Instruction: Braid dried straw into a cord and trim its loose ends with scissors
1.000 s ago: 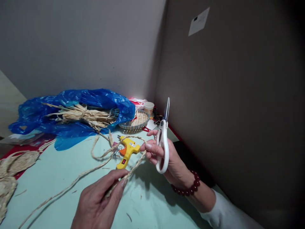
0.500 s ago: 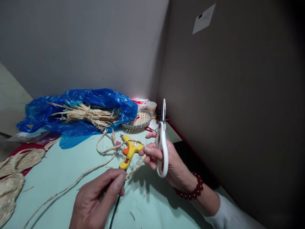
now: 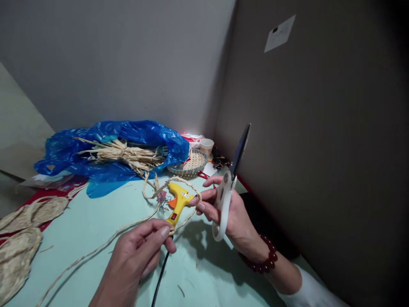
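My left hand (image 3: pixel 139 251) pinches a braided straw cord (image 3: pixel 119 230) between thumb and forefinger. The cord loops up and across to my right hand (image 3: pixel 238 219), whose thumb and fingers pinch it further along. White-handled scissors (image 3: pixel 223 204) also hang on my right hand, blades pointing up and away. Below the loop, a yellow glue gun (image 3: pixel 179 202) with an orange trigger lies on the table; its black cable (image 3: pixel 161 273) runs toward me beside my left hand. From the left hand's side, a long stretch of cord trails to the lower left.
A blue plastic bag (image 3: pixel 137 130) holds a bundle of dried husks (image 3: pixel 128 154) at the back. Beside it are a woven basket (image 3: pixel 193 164) and a paper cup (image 3: pixel 207 146). Woven straw pieces (image 3: pixel 21 256) lie at left. A dark partition (image 3: pixel 303 149) stands close on the right.
The scissors have tilted to the right in my right hand. The cord between my hands now forms a wider loop. The whole view has shifted slightly.
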A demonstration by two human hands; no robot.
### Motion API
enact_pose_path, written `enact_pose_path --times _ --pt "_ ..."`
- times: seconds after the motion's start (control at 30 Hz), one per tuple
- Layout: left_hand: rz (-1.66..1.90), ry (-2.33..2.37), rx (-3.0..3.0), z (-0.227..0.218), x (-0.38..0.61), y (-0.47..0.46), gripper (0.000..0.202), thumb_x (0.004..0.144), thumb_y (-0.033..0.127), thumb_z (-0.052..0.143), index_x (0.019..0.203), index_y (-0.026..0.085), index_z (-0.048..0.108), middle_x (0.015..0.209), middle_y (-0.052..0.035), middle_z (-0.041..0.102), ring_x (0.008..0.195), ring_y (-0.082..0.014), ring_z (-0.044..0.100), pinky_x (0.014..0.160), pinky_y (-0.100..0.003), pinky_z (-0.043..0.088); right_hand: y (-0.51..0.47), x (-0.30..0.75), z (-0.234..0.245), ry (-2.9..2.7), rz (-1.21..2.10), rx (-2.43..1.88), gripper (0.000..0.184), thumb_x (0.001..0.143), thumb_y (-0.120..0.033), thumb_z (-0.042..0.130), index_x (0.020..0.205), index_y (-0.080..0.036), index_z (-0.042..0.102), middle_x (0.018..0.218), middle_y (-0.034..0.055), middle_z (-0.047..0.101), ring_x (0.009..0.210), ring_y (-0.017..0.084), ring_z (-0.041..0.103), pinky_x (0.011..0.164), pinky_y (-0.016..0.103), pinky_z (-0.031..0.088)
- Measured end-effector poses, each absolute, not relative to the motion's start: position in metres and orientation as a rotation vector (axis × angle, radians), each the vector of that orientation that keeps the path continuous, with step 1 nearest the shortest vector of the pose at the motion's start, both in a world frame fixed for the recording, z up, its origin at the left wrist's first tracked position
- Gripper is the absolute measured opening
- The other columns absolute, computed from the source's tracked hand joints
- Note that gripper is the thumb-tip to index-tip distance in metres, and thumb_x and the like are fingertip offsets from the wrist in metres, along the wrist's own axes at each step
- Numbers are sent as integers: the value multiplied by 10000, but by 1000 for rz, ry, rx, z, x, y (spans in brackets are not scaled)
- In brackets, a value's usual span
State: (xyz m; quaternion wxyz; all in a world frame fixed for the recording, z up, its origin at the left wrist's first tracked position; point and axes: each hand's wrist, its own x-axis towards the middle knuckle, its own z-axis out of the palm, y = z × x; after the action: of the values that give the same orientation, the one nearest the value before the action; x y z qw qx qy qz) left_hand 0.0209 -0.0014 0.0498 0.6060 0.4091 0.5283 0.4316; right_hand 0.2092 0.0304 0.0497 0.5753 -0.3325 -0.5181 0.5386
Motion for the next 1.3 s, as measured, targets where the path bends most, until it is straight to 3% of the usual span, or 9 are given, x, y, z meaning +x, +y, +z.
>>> enact_pose_path --times 0.13,0.23,0.47,0.7,0.9,1.03,1.13,1.23,1.3 --pt "902 1305 1097 48 22 2 282 706 437 710 764 162 683 555 17 636 422 -38 277 429 -178 163 31 208 47 -1165 1279 -764 375 794 -227 745 1039 -228 461 781 -18 694 556 55 513 509 165 395" --pt "928 1404 1222 45 23 2 276 697 459 698 757 189 690 548 18 643 510 -105 482 502 -200 327 34 214 48 -1096 1296 -748 367 802 -241 732 1063 -237 473 801 -21 672 513 41 421 458 156 325" --pt "894 1553 1374 35 14 2 311 704 514 652 807 232 729 614 3 706 690 -197 620 695 -250 451 48 239 60 -945 1182 -748 352 784 -234 715 1043 -221 477 791 -7 648 575 72 435 487 169 347" --pt "1042 1360 1187 38 5 8 273 716 443 704 852 207 688 707 0 726 602 -123 547 533 -181 409 69 237 48 -995 1036 -937 342 760 -297 712 964 -229 446 767 -5 681 481 74 425 442 191 347" --pt "1185 1266 1232 53 -4 7 239 693 400 745 843 218 703 773 0 709 677 -130 607 597 -169 484 83 222 66 -1039 971 -899 347 704 -242 735 925 -221 469 769 -20 673 469 65 421 431 190 349" --pt "1315 1201 1172 60 -3 7 251 659 351 771 864 217 718 784 -4 714 707 -146 641 607 -178 519 104 198 79 -968 966 -861 288 765 -228 638 936 -229 406 800 -15 678 485 67 448 446 184 376" --pt "1356 1157 1142 64 1 6 248 644 321 784 848 194 724 764 -10 710 671 -142 631 610 -193 527 120 176 74 -972 1068 -903 175 826 -204 596 892 -198 435 783 -9 654 483 62 470 438 178 387" --pt "1498 1158 1075 67 4 4 211 629 304 796 781 185 710 705 5 679 635 -133 604 595 -195 518 122 165 60 -1049 1192 -968 143 888 -258 600 838 -146 526 721 -27 587 503 66 511 441 178 412" --pt "1559 1182 1054 69 5 3 203 609 305 809 714 184 685 655 19 649 588 -123 580 564 -195 504 117 169 52 -1101 1230 -995 207 842 -305 657 805 -155 519 670 -27 579 502 91 543 428 190 419"
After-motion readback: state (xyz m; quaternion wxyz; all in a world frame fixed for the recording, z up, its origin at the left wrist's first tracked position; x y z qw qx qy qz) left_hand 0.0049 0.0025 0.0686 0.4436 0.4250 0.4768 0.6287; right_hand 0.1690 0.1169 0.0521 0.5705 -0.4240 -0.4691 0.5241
